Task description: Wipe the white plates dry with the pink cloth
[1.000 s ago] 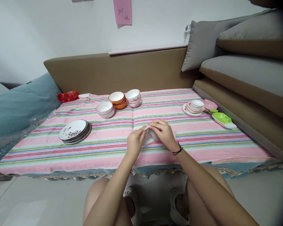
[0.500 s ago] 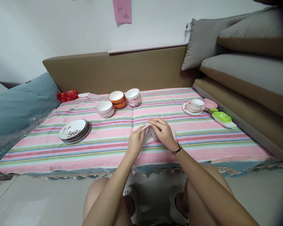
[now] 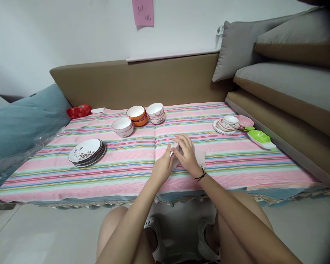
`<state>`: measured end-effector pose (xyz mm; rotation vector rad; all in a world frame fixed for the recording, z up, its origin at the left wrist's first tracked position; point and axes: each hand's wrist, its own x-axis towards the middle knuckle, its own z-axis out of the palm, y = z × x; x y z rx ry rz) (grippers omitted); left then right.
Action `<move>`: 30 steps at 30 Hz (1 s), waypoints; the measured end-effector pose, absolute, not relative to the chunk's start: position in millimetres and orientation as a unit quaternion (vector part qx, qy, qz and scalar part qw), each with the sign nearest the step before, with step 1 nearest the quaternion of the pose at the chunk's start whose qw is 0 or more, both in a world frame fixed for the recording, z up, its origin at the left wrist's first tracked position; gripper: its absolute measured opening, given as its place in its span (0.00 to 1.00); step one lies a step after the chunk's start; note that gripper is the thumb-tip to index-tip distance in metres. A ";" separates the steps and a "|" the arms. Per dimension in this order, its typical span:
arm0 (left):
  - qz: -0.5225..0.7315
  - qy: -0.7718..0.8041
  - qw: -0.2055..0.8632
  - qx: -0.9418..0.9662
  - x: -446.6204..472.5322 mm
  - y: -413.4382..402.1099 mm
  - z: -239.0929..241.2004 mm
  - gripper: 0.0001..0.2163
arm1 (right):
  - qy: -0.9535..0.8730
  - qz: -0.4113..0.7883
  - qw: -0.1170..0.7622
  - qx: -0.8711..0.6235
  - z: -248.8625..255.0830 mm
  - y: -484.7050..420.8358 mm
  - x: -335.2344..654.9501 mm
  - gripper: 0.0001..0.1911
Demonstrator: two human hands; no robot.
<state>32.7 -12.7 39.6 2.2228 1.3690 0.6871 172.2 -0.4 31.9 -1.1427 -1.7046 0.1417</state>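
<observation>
Two hands holding white cloth, stacked bowls beyond

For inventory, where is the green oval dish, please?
In the head view, the green dish lies at right, on the pink striped cloth, beside the shallow pink dish.

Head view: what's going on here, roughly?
A person's left hand and right hand are close together, both holding a white cloth over a striped cover. Plates are stacked to the left, bowls stand in stacks farther back, and small dishes sit to the right.
</observation>
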 end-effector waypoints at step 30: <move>0.247 0.478 0.234 0.810 18.8 -11.8 34.1 0.14 | -0.739 0.069 0.530 -0.410 46.9 -24.2 161.5 0.17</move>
